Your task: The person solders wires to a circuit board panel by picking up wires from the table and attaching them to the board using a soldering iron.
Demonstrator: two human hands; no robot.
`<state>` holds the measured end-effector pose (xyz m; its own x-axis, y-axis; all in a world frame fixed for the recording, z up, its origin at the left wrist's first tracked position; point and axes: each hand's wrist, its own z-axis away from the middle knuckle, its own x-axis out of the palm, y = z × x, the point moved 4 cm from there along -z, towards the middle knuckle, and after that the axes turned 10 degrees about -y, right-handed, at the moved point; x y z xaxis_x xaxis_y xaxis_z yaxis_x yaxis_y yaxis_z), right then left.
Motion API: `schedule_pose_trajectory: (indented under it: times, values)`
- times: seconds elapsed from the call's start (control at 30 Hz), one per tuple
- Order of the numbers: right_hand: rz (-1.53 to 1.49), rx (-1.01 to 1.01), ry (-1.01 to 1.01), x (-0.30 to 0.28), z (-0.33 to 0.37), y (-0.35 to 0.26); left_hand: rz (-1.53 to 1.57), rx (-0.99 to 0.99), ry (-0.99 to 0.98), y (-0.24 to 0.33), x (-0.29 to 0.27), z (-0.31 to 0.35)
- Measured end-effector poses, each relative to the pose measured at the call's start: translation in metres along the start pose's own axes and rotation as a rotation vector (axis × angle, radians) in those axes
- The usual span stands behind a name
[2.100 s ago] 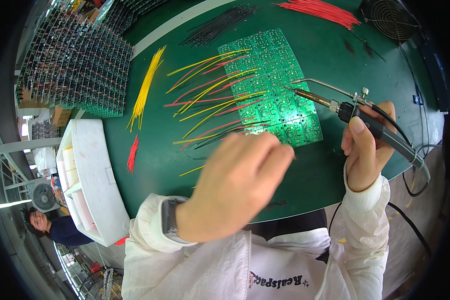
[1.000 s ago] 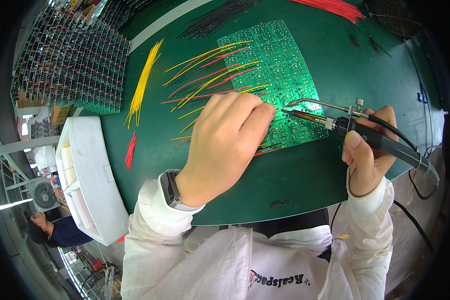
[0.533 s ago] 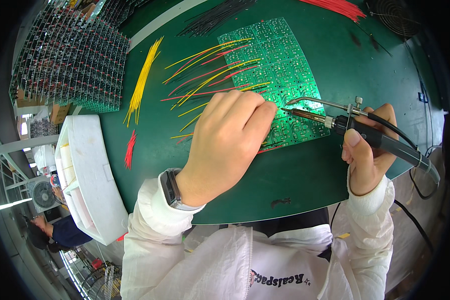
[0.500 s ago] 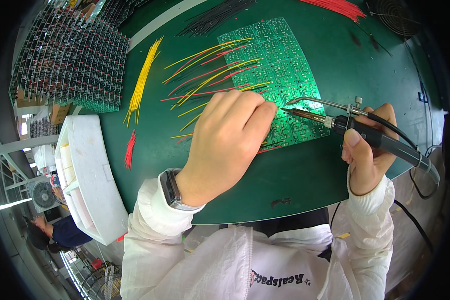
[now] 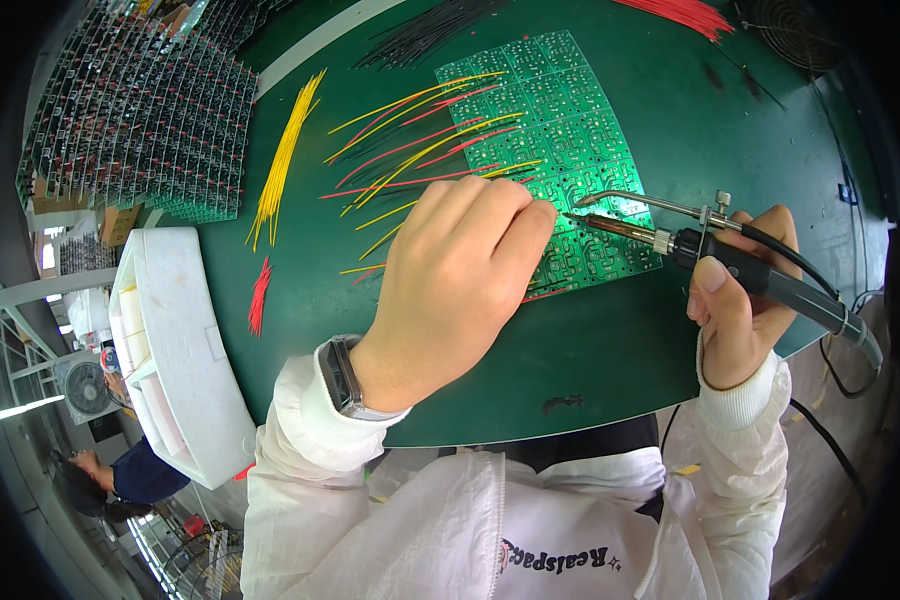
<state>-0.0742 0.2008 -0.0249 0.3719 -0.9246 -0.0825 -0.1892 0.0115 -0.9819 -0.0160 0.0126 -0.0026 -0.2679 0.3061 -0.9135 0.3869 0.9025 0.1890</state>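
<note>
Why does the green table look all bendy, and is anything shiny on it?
Head view: the wide fisheye lens bows the edges of the dark green tabletop, and the corners go black; head view: bright glare shines on the green rectangular circuit board near the tip of the dark-handled metal soldering iron; head view: a paler sheen washes the tabletop's right side.

White jacket (image 5: 420,535), ribbed cuffs (image 5: 740,396), dark wristwatch (image 5: 340,376)

Left hand (image 5: 460,272) now by the soldering iron tip (image 5: 592,222), over circuit board (image 5: 570,130)
</note>
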Motion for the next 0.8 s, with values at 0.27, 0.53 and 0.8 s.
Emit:
schedule_pose_trajectory:
  times: [0.27, 0.53, 0.8]
  values:
    - [0.025, -0.050, 0.015, -0.003, 0.000, 0.000, -0.012, 0.001, -0.001, 0.002, 0.000, 0.000]
    - [-0.066, -0.024, 0.052, 0.000, -0.001, -0.005, 0.033, -0.045, -0.105, 0.000, -0.007, -0.002]
    - [-0.052, -0.012, 0.044, -0.002, -0.001, -0.003, -0.148, -0.416, 0.045, -0.093, -0.054, -0.001]
